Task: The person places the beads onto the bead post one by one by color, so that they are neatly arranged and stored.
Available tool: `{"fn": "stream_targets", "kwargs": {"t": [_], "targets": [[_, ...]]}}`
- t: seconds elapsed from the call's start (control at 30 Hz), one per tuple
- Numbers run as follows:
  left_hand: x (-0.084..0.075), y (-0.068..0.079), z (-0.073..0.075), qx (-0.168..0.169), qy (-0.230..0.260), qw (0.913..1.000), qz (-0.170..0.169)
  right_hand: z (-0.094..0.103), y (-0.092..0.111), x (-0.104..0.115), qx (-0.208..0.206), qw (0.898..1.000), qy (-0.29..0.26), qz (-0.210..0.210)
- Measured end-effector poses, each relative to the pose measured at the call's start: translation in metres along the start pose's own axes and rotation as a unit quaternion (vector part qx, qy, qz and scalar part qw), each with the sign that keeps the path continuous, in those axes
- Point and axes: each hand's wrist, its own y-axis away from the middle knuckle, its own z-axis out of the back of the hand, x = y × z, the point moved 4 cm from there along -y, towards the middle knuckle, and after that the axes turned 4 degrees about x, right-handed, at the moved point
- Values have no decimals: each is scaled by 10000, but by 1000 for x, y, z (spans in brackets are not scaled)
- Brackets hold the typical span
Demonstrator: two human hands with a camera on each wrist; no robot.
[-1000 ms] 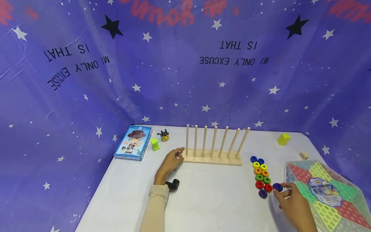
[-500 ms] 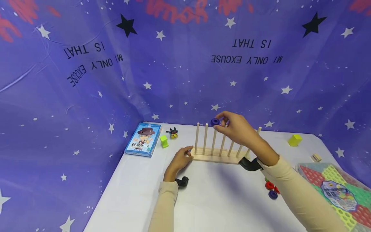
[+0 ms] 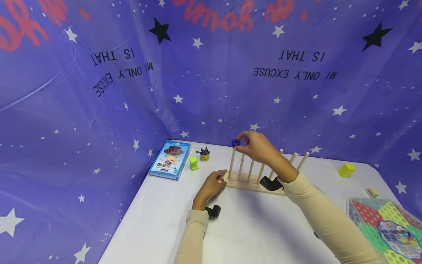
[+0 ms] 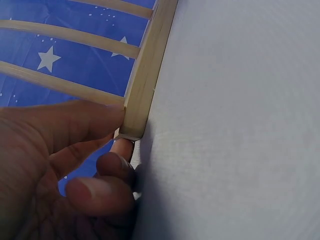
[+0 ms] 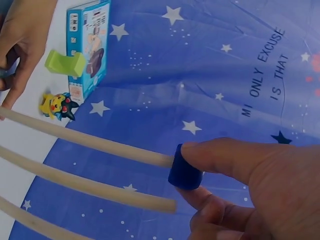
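Note:
A wooden peg rack [image 3: 254, 186] stands upright on the white table, with several thin pegs in a row. My left hand [image 3: 211, 186] holds the left end of its base; in the left wrist view, fingers touch the end of the wooden base [image 4: 142, 85]. Between thumb and fingertips, my right hand [image 3: 260, 147] pinches a dark blue ring [image 3: 235, 143] at the top of the leftmost peg [image 3: 232, 165]. In the right wrist view, the blue ring [image 5: 185, 170] meets that peg's tip; whether it is threaded on, I cannot tell. My right arm hides most of the other rings.
A blue game box [image 3: 170, 160], a lime green block [image 3: 193, 163] and a small yellow figurine [image 3: 204, 154] are at the back left. To the right lie a yellow-green block [image 3: 347, 170], a small wooden block [image 3: 371, 192] and a bagged star-patterned game board [image 3: 372, 216]. A purple curtain rises behind.
My right hand has carried the dark blue ring from the ring group on the right, up and left to the leftmost peg. My left hand stays at the rack's end. The head view has shifted.

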Motion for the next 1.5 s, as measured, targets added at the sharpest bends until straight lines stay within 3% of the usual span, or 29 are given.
{"fn": "stream_targets", "kwargs": {"t": [0.17,0.3,0.43,0.57,0.63,0.73,0.83,0.97,1.07,1.27,1.5], "targets": [[-4,-5,-7,32,4,9999,-103,4,9,-8,-72,9999,99,-45],[-5,-8,-12,73,27,9998,-173,21,30,-19,-493,9988,28,-41],[-2,-8,-8,9,192,9998,-76,44,76,-48,-1173,9927,-189,-204],[1,-6,1,-103,266,9996,54,49,141,-102,-1876,9783,-374,-798],[0,-5,6,-146,237,9996,75,38,176,-136,-2145,9672,-515,-1256],[-3,-4,10,-165,257,9995,75,7,223,-180,-2170,9547,-820,-1862],[-5,-5,9,-127,365,9992,96,-31,262,-211,-1846,9392,-1325,-2575],[-4,-7,0,-19,518,9985,187,-72,297,-230,-1320,9125,-1844,-3405],[-1,-9,-1,-33,674,9975,213,-87,300,-234,-1147,9060,-2026,-3534],[1,-6,-4,60,1068,9938,294,-100,294,-237,-927,9141,-1577,-3620],[-2,-6,-5,95,1013,9945,248,-109,291,-231,-870,9221,-1283,-3545]]}}
